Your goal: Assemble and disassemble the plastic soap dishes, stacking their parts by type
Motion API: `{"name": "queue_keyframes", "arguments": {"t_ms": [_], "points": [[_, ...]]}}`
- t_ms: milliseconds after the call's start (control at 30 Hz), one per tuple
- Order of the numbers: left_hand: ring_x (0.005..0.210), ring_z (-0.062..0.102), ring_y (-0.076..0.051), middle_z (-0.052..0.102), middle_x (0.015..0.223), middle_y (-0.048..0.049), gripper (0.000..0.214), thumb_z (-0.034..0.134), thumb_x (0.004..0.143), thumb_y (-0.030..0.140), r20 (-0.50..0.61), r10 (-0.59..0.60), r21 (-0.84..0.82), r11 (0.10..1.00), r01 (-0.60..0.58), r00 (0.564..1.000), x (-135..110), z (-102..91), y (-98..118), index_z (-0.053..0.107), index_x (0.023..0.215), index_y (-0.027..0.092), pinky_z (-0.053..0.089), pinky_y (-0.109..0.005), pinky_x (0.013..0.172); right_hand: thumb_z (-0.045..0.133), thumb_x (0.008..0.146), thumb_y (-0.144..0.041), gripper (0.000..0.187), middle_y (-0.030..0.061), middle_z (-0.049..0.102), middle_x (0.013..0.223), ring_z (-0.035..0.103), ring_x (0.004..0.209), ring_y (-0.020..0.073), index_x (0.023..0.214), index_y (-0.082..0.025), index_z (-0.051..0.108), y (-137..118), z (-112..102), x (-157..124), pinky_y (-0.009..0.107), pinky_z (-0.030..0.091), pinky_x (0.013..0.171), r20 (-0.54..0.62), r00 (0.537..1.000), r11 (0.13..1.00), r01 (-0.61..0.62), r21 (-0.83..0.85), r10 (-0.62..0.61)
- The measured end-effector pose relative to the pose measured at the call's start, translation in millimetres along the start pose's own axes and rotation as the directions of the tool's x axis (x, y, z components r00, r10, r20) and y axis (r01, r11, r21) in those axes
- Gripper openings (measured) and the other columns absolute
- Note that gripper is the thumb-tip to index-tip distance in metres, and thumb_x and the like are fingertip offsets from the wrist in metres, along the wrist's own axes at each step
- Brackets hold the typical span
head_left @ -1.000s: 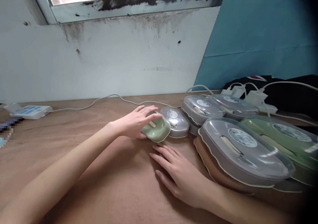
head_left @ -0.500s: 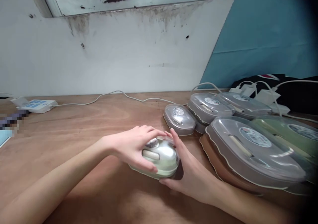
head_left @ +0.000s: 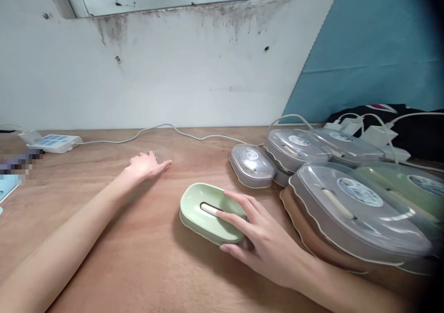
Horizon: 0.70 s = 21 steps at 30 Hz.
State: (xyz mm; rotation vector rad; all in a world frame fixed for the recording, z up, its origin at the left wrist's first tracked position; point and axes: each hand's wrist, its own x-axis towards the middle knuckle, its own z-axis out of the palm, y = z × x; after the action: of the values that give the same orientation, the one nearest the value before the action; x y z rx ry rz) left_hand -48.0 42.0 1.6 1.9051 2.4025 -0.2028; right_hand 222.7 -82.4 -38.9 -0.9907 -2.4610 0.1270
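My right hand (head_left: 258,232) grips the right end of a light green oval soap-dish-like box (head_left: 199,192); its thumb is at the near side and its fingers reach over the top. The box sits uncovered on the table, with a cream oblong handle or strip (head_left: 210,209) in its middle. Farther back to the left, my left hand (head_left: 147,165) is low at the tabletop, its thumb stretched to the right. Between its thumb and fingers a clear plastic cover (head_left: 164,157) shows only faintly, and its edges are hard to make out.
Several lidded boxes with round labels stand at the right, among them a small grey one (head_left: 252,165) and a large one (head_left: 357,211). A white cable (head_left: 166,125) runs along the wall to a power strip (head_left: 55,143). White plugs (head_left: 378,134) are at the back right.
The clear cover has come off the green box. My left hand has moved from the box back and left with it. My right hand has stayed at the box's right end.
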Motion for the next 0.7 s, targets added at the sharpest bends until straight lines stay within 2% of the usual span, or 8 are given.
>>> {"name": "queue_keyframes", "arguments": {"t_ms": [133, 200, 233, 300, 333, 367, 533, 700], "points": [[0.118, 0.04, -0.044, 0.044, 0.127, -0.0291, 0.088, 0.02, 0.079, 0.072, -0.028, 0.128, 0.009, 0.992, -0.128, 0.991, -16.5, -18.5, 7.0, 0.036, 0.132, 0.003, 0.033, -0.054, 0.092, 0.054, 0.083, -0.037, 0.032, 0.0162, 0.045, 0.128, 0.044, 0.115, 0.0297, 0.109, -0.02, 0.06, -0.2, 0.6, -1.0, 0.048, 0.045, 0.089, -0.012, 0.999, 0.999, -0.041, -0.009, 0.04], [0.127, 0.033, -0.035, 0.038, 0.137, -0.0169, 0.084, 0.029, 0.077, 0.073, -0.015, 0.336, -0.023, 0.942, -0.336, 0.942, -34.0, -27.5, 15.4, 0.026, 0.139, 0.016, 0.028, -0.046, 0.101, 0.053, 0.083, -0.038, 0.033, 0.0157, 0.042, 0.129, 0.044, 0.116, 0.0298, 0.111, -0.021, 0.059, 1.1, 1.7, -1.8, 0.048, 0.045, 0.089, -0.03, 0.998, 0.998, -0.059, 0.004, 0.059], [0.129, 0.033, -0.029, 0.036, 0.141, -0.0088, 0.085, 0.039, 0.073, 0.074, 0.031, 0.49, -0.067, 0.87, -0.488, 0.871, -44.0, -30.0, 20.6, 0.023, 0.14, 0.025, 0.03, -0.037, 0.102, 0.052, 0.084, -0.038, 0.035, 0.0155, 0.04, 0.131, 0.044, 0.117, 0.0299, 0.114, -0.022, 0.057, 2.1, 2.3, -2.4, 0.047, 0.045, 0.089, -0.047, 0.997, 0.998, -0.068, 0.013, 0.068], [0.129, 0.032, -0.025, 0.029, 0.145, -0.0047, 0.095, 0.06, 0.066, 0.063, 0.115, 0.848, -0.261, 0.528, -0.808, 0.517, -63.3, -30.1, 31.5, 0.014, 0.142, 0.03, 0.033, -0.033, 0.101, 0.049, 0.085, -0.038, 0.04, 0.0154, 0.034, 0.134, 0.04, 0.121, 0.0294, 0.122, -0.022, 0.049, 4.1, 3.3, -4.1, 0.046, 0.045, 0.092, -0.09, 0.992, 0.996, -0.081, 0.039, 0.084], [0.127, 0.034, -0.026, 0.031, 0.143, -0.0048, 0.098, 0.067, 0.064, 0.056, 0.108, 0.913, -0.303, 0.406, -0.862, 0.393, -71.1, -28.2, 36.5, 0.013, 0.142, 0.031, 0.035, -0.033, 0.099, 0.048, 0.086, -0.037, 0.043, 0.0153, 0.031, 0.135, 0.037, 0.124, 0.0289, 0.126, -0.022, 0.044, 5.1, 3.8, -5.1, 0.045, 0.044, 0.093, -0.111, 0.989, 0.995, -0.088, 0.055, 0.094], [0.123, 0.038, -0.027, 0.035, 0.139, -0.0064, 0.097, 0.07, 0.063, 0.048, 0.086, 0.938, -0.31, 0.344, -0.886, 0.335, -76.8, -25.6, 40.6, 0.016, 0.142, 0.031, 0.038, -0.034, 0.096, 0.046, 0.087, -0.037, 0.046, 0.0151, 0.029, 0.136, 0.034, 0.126, 0.0282, 0.13, -0.022, 0.038, 5.8, 4.3, -5.9, 0.044, 0.043, 0.095, -0.127, 0.986, 0.993, -0.097, 0.074, 0.106], [0.113, 0.046, -0.027, 0.045, 0.125, -0.0087, 0.09, 0.069, 0.064, 0.046, 0.099, 0.885, -0.393, 0.454, -0.8, 0.454, -71.5, -17.8, 42.0, 0.023, 0.139, 0.028, 0.043, -0.037, 0.089, 0.052, 0.083, -0.035, 0.073, 0.0159, 0.02, 0.141, 0.025, 0.133, 0.0264, 0.141, -0.021, 0.008, 6.7, 9.0, -6.2, 0.044, 0.036, 0.103, -0.136, 0.97, 0.971, -0.178, 0.162, 0.201], [0.109, 0.052, -0.021, 0.045, 0.126, -0.0051, 0.08, 0.06, 0.073, 0.05, 0.221, 0.858, -0.586, 0.497, -0.639, 0.465, -56.5, -23.1, 33.3, 0.018, 0.139, 0.034, 0.047, -0.03, 0.085, 0.05, 0.083, -0.025, 0.085, 0.0131, 0.024, 0.144, 0.032, 0.13, 0.0258, 0.142, -0.025, -0.011, 8.3, 15.0, -2.6, 0.044, 0.04, 0.1, -0.096, 0.961, 0.949, -0.235, 0.209, 0.259]]}}
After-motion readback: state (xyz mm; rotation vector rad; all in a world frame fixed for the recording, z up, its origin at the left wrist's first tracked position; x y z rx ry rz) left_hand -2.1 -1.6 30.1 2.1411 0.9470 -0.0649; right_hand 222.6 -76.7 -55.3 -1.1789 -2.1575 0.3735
